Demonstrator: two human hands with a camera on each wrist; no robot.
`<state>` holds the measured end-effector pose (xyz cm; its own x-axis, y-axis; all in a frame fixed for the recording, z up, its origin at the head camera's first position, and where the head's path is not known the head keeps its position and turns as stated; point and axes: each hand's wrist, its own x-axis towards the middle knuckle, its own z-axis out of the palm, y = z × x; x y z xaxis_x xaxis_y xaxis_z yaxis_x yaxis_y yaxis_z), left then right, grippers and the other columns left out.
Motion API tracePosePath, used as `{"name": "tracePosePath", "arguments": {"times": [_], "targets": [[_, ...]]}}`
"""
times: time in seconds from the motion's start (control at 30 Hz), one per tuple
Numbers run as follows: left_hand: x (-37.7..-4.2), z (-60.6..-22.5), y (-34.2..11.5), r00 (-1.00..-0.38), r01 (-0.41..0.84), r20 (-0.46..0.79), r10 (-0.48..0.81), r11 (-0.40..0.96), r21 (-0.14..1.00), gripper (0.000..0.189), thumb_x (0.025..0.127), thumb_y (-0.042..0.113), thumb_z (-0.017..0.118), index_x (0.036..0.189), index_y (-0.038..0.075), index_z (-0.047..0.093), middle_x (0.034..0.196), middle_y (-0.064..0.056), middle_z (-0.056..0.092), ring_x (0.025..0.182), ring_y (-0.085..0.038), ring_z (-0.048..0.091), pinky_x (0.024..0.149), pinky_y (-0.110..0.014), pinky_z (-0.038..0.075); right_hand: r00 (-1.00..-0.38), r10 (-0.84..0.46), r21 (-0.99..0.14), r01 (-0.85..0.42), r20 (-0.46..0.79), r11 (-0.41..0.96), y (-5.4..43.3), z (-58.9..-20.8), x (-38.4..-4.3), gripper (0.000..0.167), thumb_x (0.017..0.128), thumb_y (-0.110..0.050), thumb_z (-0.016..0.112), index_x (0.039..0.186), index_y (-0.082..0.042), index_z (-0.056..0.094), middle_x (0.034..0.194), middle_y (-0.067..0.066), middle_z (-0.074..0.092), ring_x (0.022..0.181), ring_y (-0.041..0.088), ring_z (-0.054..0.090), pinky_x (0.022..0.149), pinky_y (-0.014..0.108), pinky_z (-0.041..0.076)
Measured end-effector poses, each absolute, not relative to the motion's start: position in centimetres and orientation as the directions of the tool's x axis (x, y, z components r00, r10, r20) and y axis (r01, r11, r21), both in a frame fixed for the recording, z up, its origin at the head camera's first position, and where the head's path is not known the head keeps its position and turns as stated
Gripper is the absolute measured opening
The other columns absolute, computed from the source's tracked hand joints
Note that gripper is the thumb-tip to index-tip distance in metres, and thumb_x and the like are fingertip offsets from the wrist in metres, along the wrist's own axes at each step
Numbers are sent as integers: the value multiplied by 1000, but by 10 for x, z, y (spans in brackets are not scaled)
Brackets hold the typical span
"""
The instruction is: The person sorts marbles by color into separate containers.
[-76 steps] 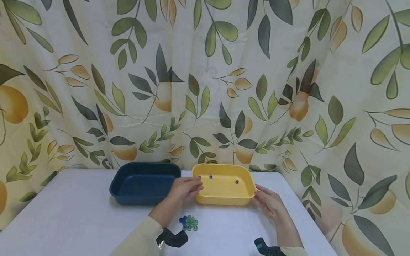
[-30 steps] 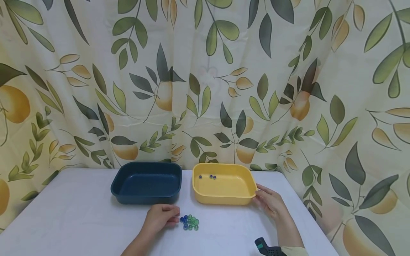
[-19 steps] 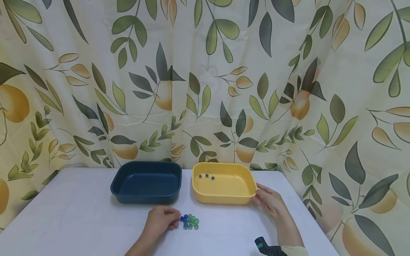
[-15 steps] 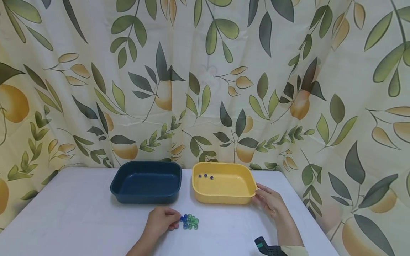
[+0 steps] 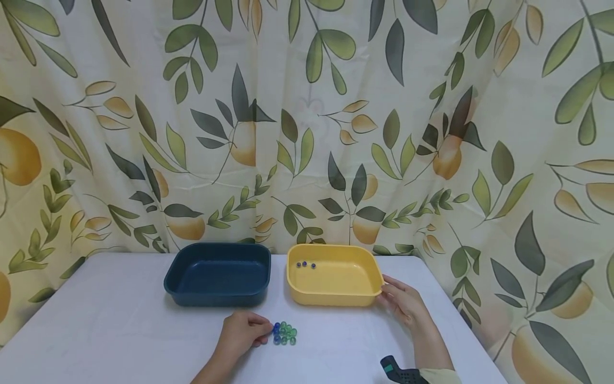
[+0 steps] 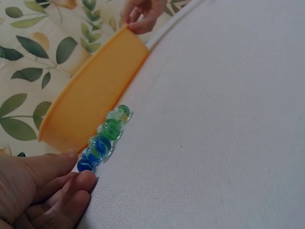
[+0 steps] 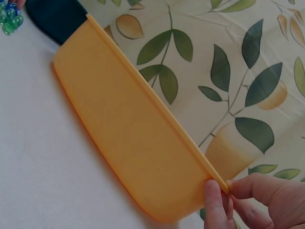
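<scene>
My left hand [image 5: 244, 333] is at the left edge of a cluster of blue and green glass marbles [image 5: 284, 332] on the table. In the left wrist view its thumb and forefinger pinch a blue marble [image 6: 86, 165] beside the others. My right hand [image 5: 405, 304] grips the right end of the yellow tray [image 5: 331, 300]; the right wrist view shows thumb and fingers [image 7: 217, 202] on either side of its rim. Three dark blue marbles [image 5: 304, 264] lie inside that tray, toward its back left.
A dark blue tray [image 5: 218, 300] stands left of the yellow one, a narrow gap between them. Both sit near the far edge of the white-covered table [image 5: 120, 330], with a leaf-and-fruit curtain [image 5: 307, 133] behind.
My left hand has come from the yellow tray's left rim to the marble cluster and closed on a blue marble. A third marble shows in the tray, where they rolled left. My right hand stays put.
</scene>
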<state>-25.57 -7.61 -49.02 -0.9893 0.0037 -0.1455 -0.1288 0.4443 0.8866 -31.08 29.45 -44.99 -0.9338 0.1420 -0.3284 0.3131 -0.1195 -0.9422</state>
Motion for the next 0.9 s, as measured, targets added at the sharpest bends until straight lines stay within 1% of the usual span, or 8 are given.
{"name": "tracePosePath", "arguments": {"times": [0.23, 0.47, 0.6, 0.9], "targets": [[-255, -489, -77, -991, -103, -132, 30, 459, 883, 10, 80, 11, 79, 89, 5, 77, 69, 2, 70, 60, -7, 64, 57, -25, 58, -930, 150, -940, 318, -335, -127, 294, -450, -311, 58, 99, -6, 55, 151, 0, 32, 153, 25, 32, 105, 16, 64, 91, 25, 56], [-255, -490, -78, -994, -68, -103, 47, 476, 877, 11, 80, 8, 79, 90, 5, 77, 71, 2, 70, 61, -7, 64, 56, -23, 57, -931, 155, -942, 315, -330, -114, 294, -450, -311, 58, 98, -7, 55, 151, 0, 33, 153, 25, 32, 96, 11, 65, 92, 25, 56], [-255, -492, -76, -995, -58, -92, 44, 494, 868, 10, 79, 7, 79, 90, 6, 77, 72, 3, 70, 62, -6, 64, 56, -21, 57, -933, 151, -943, 312, -326, -114, 294, -450, -311, 58, 98, -7, 56, 151, 0, 33, 153, 25, 32, 96, 10, 65, 92, 26, 56], [-255, -493, -73, -994, -91, -109, 6, 510, 855, 8, 80, 6, 78, 88, 7, 77, 74, 2, 70, 61, -6, 63, 56, -22, 56, -931, 148, -941, 320, -333, -108, 295, -451, -312, 58, 98, -7, 56, 151, 0, 32, 153, 25, 32, 91, 8, 66, 91, 25, 56]]}}
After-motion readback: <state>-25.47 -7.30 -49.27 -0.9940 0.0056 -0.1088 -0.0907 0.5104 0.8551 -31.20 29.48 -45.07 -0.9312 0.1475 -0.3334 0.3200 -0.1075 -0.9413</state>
